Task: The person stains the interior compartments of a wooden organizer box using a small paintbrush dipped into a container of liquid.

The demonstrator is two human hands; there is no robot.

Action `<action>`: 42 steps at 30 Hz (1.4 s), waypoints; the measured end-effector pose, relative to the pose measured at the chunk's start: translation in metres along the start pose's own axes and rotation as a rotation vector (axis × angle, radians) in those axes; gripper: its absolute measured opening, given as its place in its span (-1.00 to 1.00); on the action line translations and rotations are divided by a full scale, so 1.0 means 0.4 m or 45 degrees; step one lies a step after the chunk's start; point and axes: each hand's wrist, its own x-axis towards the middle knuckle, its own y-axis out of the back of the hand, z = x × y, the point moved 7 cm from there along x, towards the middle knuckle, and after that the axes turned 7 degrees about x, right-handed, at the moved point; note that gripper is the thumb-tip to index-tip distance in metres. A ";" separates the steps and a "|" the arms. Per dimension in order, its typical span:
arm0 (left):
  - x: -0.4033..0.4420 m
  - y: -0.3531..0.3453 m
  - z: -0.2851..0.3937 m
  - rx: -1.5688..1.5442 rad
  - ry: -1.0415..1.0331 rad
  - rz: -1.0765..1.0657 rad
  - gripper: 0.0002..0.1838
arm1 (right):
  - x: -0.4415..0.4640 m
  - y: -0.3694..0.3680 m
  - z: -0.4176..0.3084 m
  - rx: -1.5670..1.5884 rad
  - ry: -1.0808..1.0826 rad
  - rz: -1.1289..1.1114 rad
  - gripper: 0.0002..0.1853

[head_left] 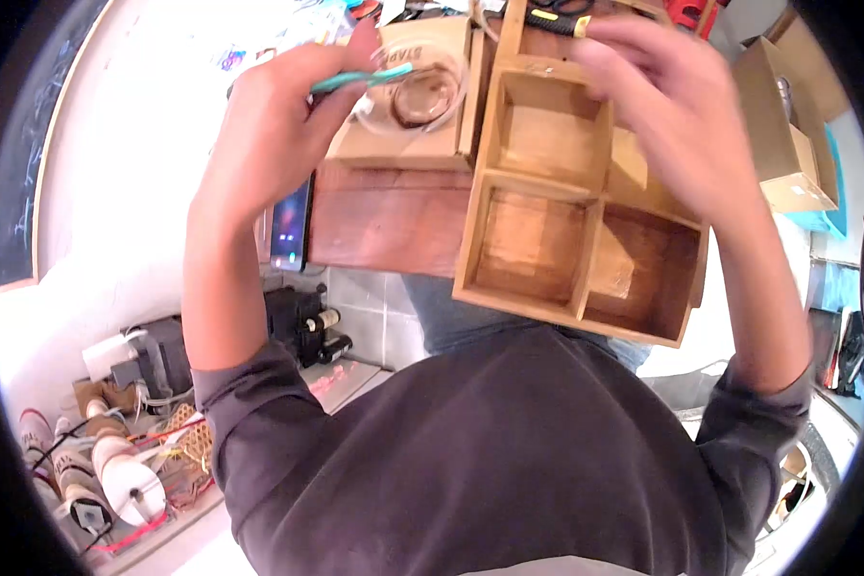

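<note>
A slim teal tool (360, 79), whose kind I cannot make out, is pinched in my left hand (283, 120). It crosses the near-left rim of a clear round plastic container (379, 113) with brown residue inside. That container rests on a cardboard box (403, 152). Over the upper right of a wooden compartment tray (466, 278), my right hand (672, 110) is slightly blurred, its thumb and fingers apart with nothing visible between them. Close to its fingertips lies a black-and-yellow handle (555, 21), at the tray's far end.
Left of the wooden table (384, 221) edge, a phone (291, 230) with a lit screen lies flat. An open cardboard carton (787, 144) stands at the right. Spools (130, 485), cables and black equipment fill the lower left. Several small items crowd the back.
</note>
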 end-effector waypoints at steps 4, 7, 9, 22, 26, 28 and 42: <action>0.010 0.009 0.008 -0.048 0.060 -0.221 -0.82 | 0.145 -0.211 -0.004 -0.204 -0.337 -0.611 -0.64; 0.003 -0.004 -0.011 -0.045 -0.032 -0.183 -0.81 | 0.160 -0.283 0.036 0.021 -0.571 -0.767 -0.64; -0.005 -0.011 -0.010 -0.045 -0.018 -0.209 -0.81 | 0.166 -0.316 0.064 0.062 -0.552 -0.738 -0.65; -0.082 -0.085 -0.024 -0.060 -0.087 0.011 -0.58 | 0.204 -0.327 0.102 0.296 -0.503 -0.402 -0.71; -0.148 -0.045 -0.028 -0.168 0.271 -0.014 -0.51 | 0.194 -0.337 0.103 0.619 -0.506 -0.460 -0.67; -0.228 -0.030 -0.092 -0.230 0.360 0.065 -0.53 | 0.170 -0.304 0.051 0.510 -0.549 -0.421 -0.65; -0.663 -0.104 -0.293 -0.050 0.954 -0.030 -0.38 | 0.183 -0.326 0.044 0.304 -0.588 -0.489 -0.30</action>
